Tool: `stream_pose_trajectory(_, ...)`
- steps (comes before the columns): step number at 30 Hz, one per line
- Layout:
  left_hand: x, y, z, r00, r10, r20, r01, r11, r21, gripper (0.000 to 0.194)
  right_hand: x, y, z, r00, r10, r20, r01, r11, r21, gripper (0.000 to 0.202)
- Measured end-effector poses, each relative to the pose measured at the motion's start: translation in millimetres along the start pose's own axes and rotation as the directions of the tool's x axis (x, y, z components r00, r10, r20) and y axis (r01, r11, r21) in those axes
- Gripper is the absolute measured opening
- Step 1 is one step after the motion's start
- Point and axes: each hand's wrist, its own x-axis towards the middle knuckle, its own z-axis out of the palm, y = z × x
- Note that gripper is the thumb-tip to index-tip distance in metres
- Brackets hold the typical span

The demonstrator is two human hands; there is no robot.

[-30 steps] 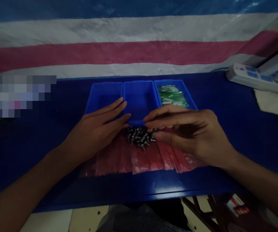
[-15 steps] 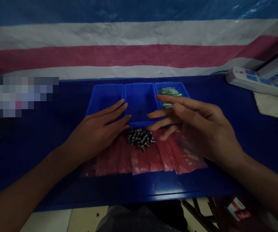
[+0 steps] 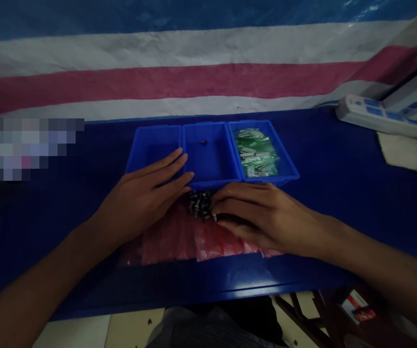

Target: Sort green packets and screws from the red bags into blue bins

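A small pile of dark metal screws [image 3: 198, 204] lies on a row of red plastic bags [image 3: 179, 237] just in front of the blue bins. My right hand [image 3: 262, 212] is at the right side of the pile, fingers curled together around a screw whose shiny tip [image 3: 214, 217] shows at the fingertips. My left hand [image 3: 150, 191] rests open, fingers stretched, over the front of the left blue bin [image 3: 157, 137] and beside the pile. A single dark screw [image 3: 203, 142] sits in the middle blue bin [image 3: 211, 162].
The right blue bin [image 3: 288, 164] holds green-tinted clear bags [image 3: 257, 152] with pale parts inside. A white power strip [image 3: 378, 113] and a pale flat pad [image 3: 407, 152] lie at the right. A striped sheet [image 3: 194, 82] hangs behind the blue table [image 3: 99, 140].
My right hand has come down from above the bins to the pile, and its spread fingers have closed. The dark screw lies farther back in the middle bin. My left hand stays put.
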Motion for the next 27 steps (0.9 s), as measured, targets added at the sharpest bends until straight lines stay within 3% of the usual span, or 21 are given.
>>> stream_pose_trajectory(4, -1.0, -0.4, -0.8, 1.0, -0.006, 0.014, 0.006, 1.0, -0.018, 0.026, -0.3, -1.3, 0.4, 0.982, 0.079, -0.174, -0.048, 0.983, 0.177, 0.007)
stream_pose_trajectory(9, -2.7, -1.7, 1.6, 1.0, 0.008, -0.008, -0.008, 1.0, -0.028, 0.026, 4.1, -6.4, -5.3, 0.909, 0.267, -0.321, -0.123, 0.907, 0.404, 0.016)
stream_pose_trajectory(12, -3.1, -2.7, 2.0, 0.999, 0.041, -0.015, -0.041, 0.999, 0.001, 0.027, 6.3, -8.9, -8.2, 0.89, 0.34, -0.303, -0.145, 0.843, 0.519, 0.017)
stream_pose_trajectory(14, -3.1, -3.0, 1.5, 0.999, 0.041, -0.009, -0.041, 0.999, 0.007, 0.026, 6.7, -9.6, -8.7, 0.889, 0.39, -0.242, -0.152, 0.748, 0.646, 0.019)
stream_pose_trajectory(17, -2.4, -2.7, 0.6, 1.0, 0.03, 0.003, -0.03, 1.0, -0.007, 0.025, 6.3, -9.8, -7.5, 0.891, 0.451, -0.046, -0.226, 0.53, 0.817, 0.013)
stream_pose_trajectory(19, -1.8, -2.2, 0.2, 1.0, 0.022, 0.0, -0.022, 1.0, -0.01, 0.026, 6.1, -9.7, -6.4, 0.865, 0.499, 0.06, -0.312, 0.44, 0.842, 0.005)
stream_pose_trajectory(20, -1.5, -1.9, 0.0, 1.0, 0.022, -0.002, -0.022, 1.0, -0.01, 0.026, 6.1, -9.6, -5.9, 0.841, 0.535, 0.079, -0.342, 0.413, 0.844, 0.014)
stream_pose_trajectory(24, -1.2, -1.5, 0.1, 0.999, 0.028, -0.02, -0.028, 1.0, -0.009, 0.024, 6.0, -8.5, -6.4, 0.787, 0.616, -0.034, -0.274, 0.397, 0.876, 0.017)
stream_pose_trajectory(27, -1.9, -2.1, 1.2, 0.999, 0.026, -0.022, -0.026, 1.0, -0.011, 0.025, 5.0, -8.8, -9.2, 0.82, 0.562, -0.108, -0.219, 0.484, 0.847, 0.05)
